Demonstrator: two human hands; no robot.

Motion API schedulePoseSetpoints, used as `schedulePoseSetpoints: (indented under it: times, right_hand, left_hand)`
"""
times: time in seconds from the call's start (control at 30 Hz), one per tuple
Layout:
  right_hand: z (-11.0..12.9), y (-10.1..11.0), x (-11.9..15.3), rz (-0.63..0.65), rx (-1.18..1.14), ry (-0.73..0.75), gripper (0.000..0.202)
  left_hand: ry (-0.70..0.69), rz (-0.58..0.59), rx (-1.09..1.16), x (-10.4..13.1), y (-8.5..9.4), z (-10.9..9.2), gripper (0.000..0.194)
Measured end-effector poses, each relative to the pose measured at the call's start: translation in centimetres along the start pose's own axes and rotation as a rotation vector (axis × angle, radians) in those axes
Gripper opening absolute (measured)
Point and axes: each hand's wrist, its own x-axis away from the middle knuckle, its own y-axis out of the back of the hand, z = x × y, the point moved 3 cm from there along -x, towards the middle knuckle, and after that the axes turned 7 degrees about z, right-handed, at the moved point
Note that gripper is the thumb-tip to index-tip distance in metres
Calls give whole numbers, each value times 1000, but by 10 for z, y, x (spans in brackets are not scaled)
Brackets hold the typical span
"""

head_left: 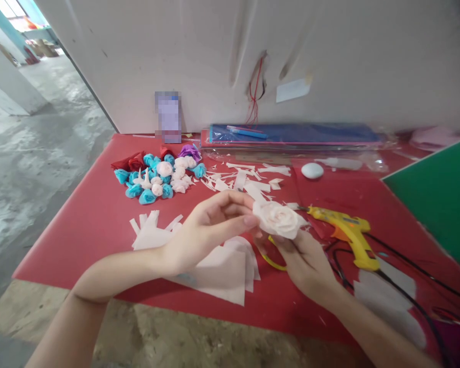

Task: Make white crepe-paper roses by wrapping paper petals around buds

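Observation:
A white paper rose (280, 219) is held up over the red table, its layered petals facing me. My left hand (218, 225) pinches the rose's left edge between thumb and fingers. From below, my right hand (306, 260) grips its base, with the fingertips partly hidden behind the petals. Behind my right hand shows a yellow ring-shaped handle (272, 255), mostly covered. Under my left forearm lie white paper sheets (222, 276) and cut strips. A yellow hot glue gun (347, 230) rests on its side to the right of my right hand.
Finished blue, white, red and purple paper flowers (157, 176) cluster at the back left. White paper scraps (241, 179) are scattered beside them. A white oval object (312, 170), a long blue wrapped pack (295, 134) and a green board (440, 199) lie farther back. Black cables (406, 291) cross the right side.

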Motion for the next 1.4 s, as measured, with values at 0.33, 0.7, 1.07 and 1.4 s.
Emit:
schedulePoseSetpoints:
  times: [0.33, 0.7, 1.07, 1.4]
  right_hand:
    - [16, 2, 3, -104, 185, -46, 23]
    - [8, 6, 8, -188, 474, 148, 18]
    - [-2, 10, 0, -106, 304, 260, 21]
    - [-11, 6, 4, -123, 334, 280, 12]
  left_hand:
    - [28, -24, 11, 0, 1, 2, 20]
    - [44, -6, -13, 5, -4, -1, 21]
    - [118, 110, 38, 9, -7, 1, 12]
    - [85, 37, 64, 8, -10, -2, 11]
